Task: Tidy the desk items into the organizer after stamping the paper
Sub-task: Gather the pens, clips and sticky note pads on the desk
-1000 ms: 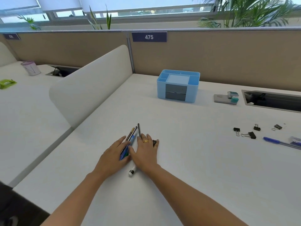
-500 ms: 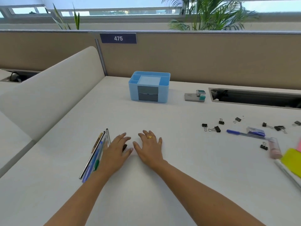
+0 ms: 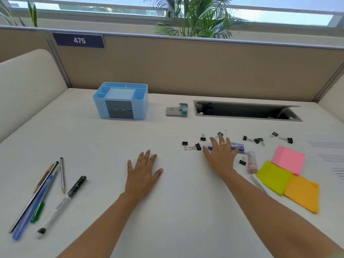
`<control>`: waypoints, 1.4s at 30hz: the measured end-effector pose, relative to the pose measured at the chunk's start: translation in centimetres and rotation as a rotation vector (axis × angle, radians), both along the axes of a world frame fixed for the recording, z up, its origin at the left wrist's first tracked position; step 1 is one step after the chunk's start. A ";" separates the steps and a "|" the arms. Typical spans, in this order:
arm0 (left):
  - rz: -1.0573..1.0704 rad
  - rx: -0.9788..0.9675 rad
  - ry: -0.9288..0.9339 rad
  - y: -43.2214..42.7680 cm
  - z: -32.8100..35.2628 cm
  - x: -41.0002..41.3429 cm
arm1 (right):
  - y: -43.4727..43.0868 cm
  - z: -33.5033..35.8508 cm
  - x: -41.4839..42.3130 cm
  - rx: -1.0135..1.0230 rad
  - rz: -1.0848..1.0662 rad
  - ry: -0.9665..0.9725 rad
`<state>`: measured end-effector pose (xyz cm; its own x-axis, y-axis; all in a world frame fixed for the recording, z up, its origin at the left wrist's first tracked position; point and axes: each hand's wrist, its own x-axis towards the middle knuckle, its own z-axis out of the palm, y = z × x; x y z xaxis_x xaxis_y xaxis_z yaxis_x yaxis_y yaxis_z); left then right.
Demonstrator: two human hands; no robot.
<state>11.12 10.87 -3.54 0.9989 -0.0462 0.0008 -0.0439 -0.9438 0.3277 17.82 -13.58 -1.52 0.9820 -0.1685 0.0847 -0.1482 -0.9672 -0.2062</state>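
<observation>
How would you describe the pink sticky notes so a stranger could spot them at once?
Start at the long cable slot in the back of the desk and come toward its near right side, where three sticky pads lie clustered. The pink sticky notes are the pad farthest back, behind the yellow-green pad and the orange pad.

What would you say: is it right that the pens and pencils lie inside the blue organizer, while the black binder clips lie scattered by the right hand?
Not quite: the head view shows the pens and pencils lying loose on the desk, left of the left hand, not inside the blue organizer. The black binder clips do lie scattered by the right hand.
</observation>
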 end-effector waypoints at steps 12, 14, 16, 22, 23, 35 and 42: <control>0.033 0.037 -0.007 -1.1 -0.8 0.7 | -0.4 -1.5 0.7 0.064 0.025 0.085; 0.039 0.036 -0.008 -1.2 -0.8 0.7 | 1.5 -1.7 0.0 0.085 0.115 0.082; 0.053 0.021 -0.010 -1.2 -0.7 0.8 | 3.4 -1.6 -0.6 0.118 0.213 0.081; 0.072 -0.056 -0.011 -2.3 0.4 1.8 | 3.4 0.2 0.2 0.236 0.248 -0.072; 0.054 -0.055 -0.013 -2.8 0.6 2.2 | 2.4 0.5 0.8 0.196 0.184 -0.125; -0.201 0.157 0.106 -7.9 1.8 7.3 | -6.5 0.3 3.5 0.113 -0.201 0.207; -0.228 0.172 0.108 -7.0 0.8 7.6 | -3.2 0.2 4.1 0.014 -0.021 0.172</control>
